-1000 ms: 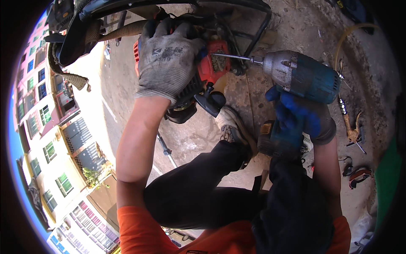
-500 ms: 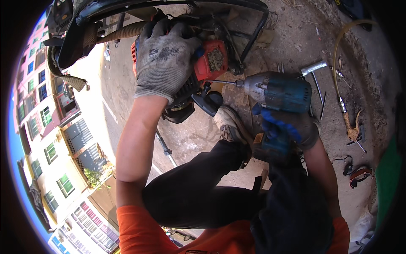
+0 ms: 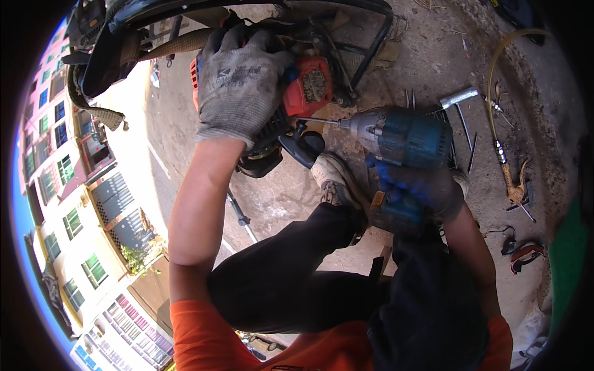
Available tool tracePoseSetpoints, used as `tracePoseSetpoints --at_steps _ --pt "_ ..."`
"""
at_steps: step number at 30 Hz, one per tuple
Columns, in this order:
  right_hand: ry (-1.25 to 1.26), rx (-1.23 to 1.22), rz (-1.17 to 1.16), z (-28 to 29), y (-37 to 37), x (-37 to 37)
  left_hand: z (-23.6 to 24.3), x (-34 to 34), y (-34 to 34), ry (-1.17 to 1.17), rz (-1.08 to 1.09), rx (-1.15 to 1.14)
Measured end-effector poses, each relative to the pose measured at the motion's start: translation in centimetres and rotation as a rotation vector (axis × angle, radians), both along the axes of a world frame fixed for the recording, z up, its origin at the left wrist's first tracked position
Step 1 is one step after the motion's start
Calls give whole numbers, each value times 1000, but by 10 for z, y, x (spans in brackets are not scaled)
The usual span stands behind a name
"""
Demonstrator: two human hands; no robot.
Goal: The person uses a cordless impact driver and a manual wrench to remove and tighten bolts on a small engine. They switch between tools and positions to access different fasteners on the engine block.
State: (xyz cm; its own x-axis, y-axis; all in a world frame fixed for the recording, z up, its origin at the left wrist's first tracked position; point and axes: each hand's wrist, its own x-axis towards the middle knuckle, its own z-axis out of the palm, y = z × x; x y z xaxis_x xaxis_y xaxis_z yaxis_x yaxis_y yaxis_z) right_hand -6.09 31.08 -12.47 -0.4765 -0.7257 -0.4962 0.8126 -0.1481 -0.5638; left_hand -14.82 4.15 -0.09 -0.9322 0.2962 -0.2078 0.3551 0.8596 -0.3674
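My right hand (image 3: 424, 185), in a grey and blue work glove, is wrapped round the grip of a teal cordless power driver (image 3: 411, 136). From its nose a long thin bit (image 3: 318, 120) runs left to the side of a red and black small engine (image 3: 307, 86); its very tip is hard to make out. My left hand (image 3: 240, 86), in a grey knitted glove, lies over the top of the engine with its fingers curled round the far side. Black fins and a black rounded part (image 3: 303, 147) show below the red cover.
A black tubular frame (image 3: 371, 52) with straps (image 3: 176, 46) stands beyond the engine. On the dirty ground at right lie a T-handled wrench (image 3: 460, 98), thin rods, a hose (image 3: 493, 80) with a metal fitting, and reddish goggles (image 3: 527, 256). My shoe (image 3: 334, 176) is close below the engine.
The driver has shifted slightly left and its rear end has dipped a little, with my right hand moving along. My left hand stays on the engine.
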Motion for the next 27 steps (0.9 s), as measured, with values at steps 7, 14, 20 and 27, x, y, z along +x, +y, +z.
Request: tracePoseSetpoints --at_steps 7,14,20,27 --pt "-51 14 -99 12 -5 -1 -5 0 -4 57 -75 -35" --pt "433 97 -33 9 -5 1 -5 -1 -2 44 -92 -7" --pt "260 111 -53 21 -4 -5 -10 -2 -3 17 -93 -46" --pt "-18 148 11 20 -2 -1 -9 -1 1 22 -87 -62"
